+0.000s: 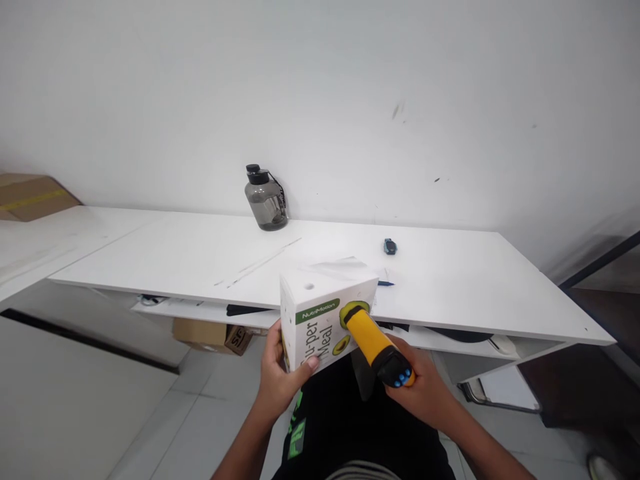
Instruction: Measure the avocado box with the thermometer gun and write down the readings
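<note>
My left hand [281, 373] grips a white meal box [325, 340] by its lower left side, thumb on the printed front. The box is tilted and held over the front edge of the desk; its front has a green NutriMotion label and avocado pictures. My right hand [423, 383] is closed around a yellow and black handheld barcode scanner [373, 337] with blue dots at its near end. The scanner's far end is in front of the box's right side; whether they touch I cannot tell. Behind the box lies a dark blue pen [386, 284], partly hidden.
A grey water bottle [267, 203] stands near the wall on the white desk [180, 250]. To the right lies a small blue and black watch [390, 247]. One cardboard box [35, 198] is at the far left, another cardboard box [205, 335] below the desk.
</note>
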A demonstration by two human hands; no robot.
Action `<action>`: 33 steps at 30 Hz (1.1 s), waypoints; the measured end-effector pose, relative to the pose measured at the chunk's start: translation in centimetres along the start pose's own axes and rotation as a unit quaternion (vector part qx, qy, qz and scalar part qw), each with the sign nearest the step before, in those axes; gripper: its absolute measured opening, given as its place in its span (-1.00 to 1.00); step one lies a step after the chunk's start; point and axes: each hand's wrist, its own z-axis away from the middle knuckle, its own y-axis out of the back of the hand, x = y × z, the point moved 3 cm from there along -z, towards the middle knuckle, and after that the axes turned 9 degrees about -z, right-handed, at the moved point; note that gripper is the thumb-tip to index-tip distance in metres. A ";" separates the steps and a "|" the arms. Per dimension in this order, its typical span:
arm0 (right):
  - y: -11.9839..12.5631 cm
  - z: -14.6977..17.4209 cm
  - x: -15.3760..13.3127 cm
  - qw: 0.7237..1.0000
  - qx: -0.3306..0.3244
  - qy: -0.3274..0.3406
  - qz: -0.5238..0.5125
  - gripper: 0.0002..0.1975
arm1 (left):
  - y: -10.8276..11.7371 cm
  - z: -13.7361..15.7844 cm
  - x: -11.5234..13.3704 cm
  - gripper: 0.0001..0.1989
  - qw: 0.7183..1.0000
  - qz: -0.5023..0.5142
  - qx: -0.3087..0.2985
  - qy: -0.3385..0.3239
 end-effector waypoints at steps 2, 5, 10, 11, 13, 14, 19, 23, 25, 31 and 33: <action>0.0 0.0 -0.1 1.000 -0.002 -0.004 0.001 -0.42 | 0.0 0.0 -0.1 -0.12 1.000 -0.001 0.001 -0.001; -0.1 0.0 -0.3 1.000 -0.010 -0.012 -0.004 -0.44 | 0.1 0.0 -0.2 -0.11 1.000 0.000 0.003 0.001; -0.1 -0.1 -0.6 0.999 -0.020 -0.020 -0.016 -0.48 | 0.1 0.0 -0.3 -0.12 1.000 0.004 -0.001 -0.003; -0.1 -0.1 -0.5 0.999 -0.023 -0.021 -0.017 -0.47 | 0.1 0.0 -0.3 -0.13 1.000 0.004 -0.002 -0.004; -0.2 0.0 -0.4 0.999 -0.027 -0.023 -0.018 -0.45 | 0.1 0.1 -0.2 -0.13 1.000 0.006 -0.004 -0.001; -0.2 0.0 -0.3 0.999 -0.028 -0.022 -0.019 -0.45 | 0.1 0.1 -0.2 -0.13 1.000 0.007 -0.004 0.001; -0.9 0.0 0.0 0.999 0.004 0.010 -0.038 -0.45 | 0.6 -0.2 -0.2 -0.22 0.999 -0.012 0.040 -0.005; -0.6 -0.2 0.2 0.992 0.111 0.008 -0.051 -0.46 | 2.3 -1.7 -0.3 -0.29 0.989 -0.066 0.133 -0.011; 0.0 -0.3 0.4 0.985 0.160 0.002 -0.058 -0.45 | 3.5 -3.0 -0.3 -0.32 0.979 -0.078 0.187 -0.015; 1.5 -0.3 1.4 0.973 0.196 0.000 -0.125 -0.40 | 6.5 -8.3 -0.8 -0.34 0.934 -0.108 0.313 -0.130; 1.7 -0.4 1.7 0.968 0.205 -0.004 -0.146 -0.44 | 7.1 -10.1 -1.8 -0.20 0.922 -0.107 0.339 -0.154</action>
